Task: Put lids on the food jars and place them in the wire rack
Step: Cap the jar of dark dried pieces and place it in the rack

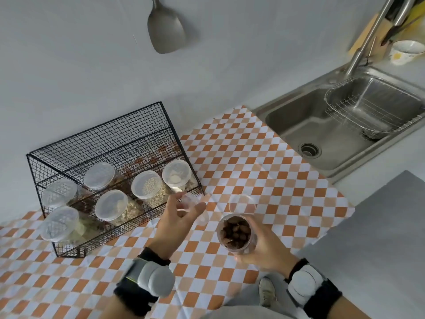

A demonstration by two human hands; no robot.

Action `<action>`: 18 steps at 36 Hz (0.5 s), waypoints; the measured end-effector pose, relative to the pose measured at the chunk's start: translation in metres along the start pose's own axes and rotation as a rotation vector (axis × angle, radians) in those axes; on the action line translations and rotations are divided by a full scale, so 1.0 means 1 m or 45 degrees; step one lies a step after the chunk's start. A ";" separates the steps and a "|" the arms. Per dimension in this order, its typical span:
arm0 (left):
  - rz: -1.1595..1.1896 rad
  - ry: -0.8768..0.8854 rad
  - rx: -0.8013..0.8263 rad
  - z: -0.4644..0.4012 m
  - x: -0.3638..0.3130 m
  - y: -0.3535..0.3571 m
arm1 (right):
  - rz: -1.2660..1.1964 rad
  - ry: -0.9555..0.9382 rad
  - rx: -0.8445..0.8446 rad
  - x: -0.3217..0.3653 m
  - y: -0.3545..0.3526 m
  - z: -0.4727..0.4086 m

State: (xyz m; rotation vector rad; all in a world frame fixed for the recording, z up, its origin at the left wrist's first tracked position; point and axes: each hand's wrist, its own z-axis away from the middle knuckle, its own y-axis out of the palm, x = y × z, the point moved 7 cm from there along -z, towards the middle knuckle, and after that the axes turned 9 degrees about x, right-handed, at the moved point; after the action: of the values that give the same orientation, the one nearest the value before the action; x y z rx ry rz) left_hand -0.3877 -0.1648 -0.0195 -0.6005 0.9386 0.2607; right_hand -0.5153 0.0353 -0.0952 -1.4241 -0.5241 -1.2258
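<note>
The right hand (264, 245) is wrapping its grip around an open clear plastic jar of brown food (236, 233). The left hand (181, 215) is pinching a clear round lid (195, 207) above the orange-checked surface (253, 162). Behind, the black wire rack (110, 143) is holding six lidded jars (147, 185). No writing is legible.

A shiny metal sink (305, 125) holds a wire basket (372, 107). 1 grey metal spatula (165, 31) hangs on the wall. An orange and white checked cloth (241, 153) covers the counter.

**Wire, plastic and steel**

The rack (103, 143) is thin black wire mesh, matt. The jars (147, 188) are clear smooth plastic with cloudy lids. The sink (322, 125) is brushed metal with a dull sheen. The tabletop (253, 162) wears a checked cloth, smooth and matt.
</note>
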 end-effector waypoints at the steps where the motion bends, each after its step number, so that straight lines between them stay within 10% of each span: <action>1: 0.059 0.015 0.005 0.002 -0.004 0.000 | 0.000 0.002 0.003 0.000 0.001 0.000; 18: 0.065 0.227 0.125 0.029 -0.039 0.022 | -0.024 -0.069 -0.035 0.022 0.001 0.008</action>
State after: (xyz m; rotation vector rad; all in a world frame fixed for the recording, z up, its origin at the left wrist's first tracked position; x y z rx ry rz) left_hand -0.4008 -0.1280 0.0171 -0.5156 1.1334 0.2072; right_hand -0.5036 0.0359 -0.0753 -1.4816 -0.5610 -1.2160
